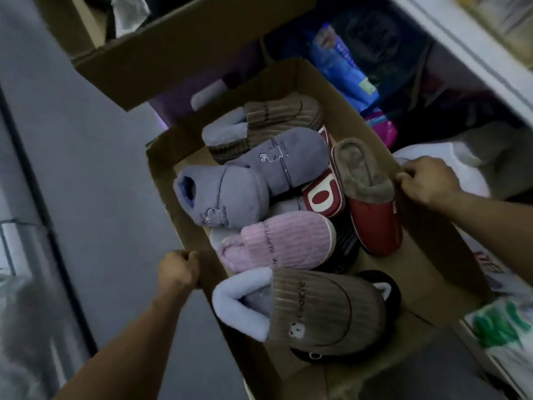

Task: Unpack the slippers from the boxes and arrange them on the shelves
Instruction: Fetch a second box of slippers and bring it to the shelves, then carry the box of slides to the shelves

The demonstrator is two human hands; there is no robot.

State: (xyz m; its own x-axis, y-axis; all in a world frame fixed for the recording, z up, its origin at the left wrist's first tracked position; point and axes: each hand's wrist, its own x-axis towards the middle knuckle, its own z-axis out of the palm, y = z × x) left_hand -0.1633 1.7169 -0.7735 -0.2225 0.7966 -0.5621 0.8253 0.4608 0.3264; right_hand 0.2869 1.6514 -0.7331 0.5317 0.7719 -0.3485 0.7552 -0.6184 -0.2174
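Head view: an open cardboard box (427, 255) holds loose slippers. The left hand (178, 269) grips the box's left rim, fingers curled over it. The right hand (427, 180) pinches the right rim. A brown corduroy slipper (317, 310) lies at the near end, with a pink slipper (277, 241) beyond it. 2 grey slippers (230, 197) sit mid-box, and a red slipper (372, 215) lies along the right wall. A second cardboard box (173, 53) stands past the far end.

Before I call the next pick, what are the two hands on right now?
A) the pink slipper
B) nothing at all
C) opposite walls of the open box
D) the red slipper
C: the left hand grips one wall of the cardboard box, and the right hand grips the opposite wall.
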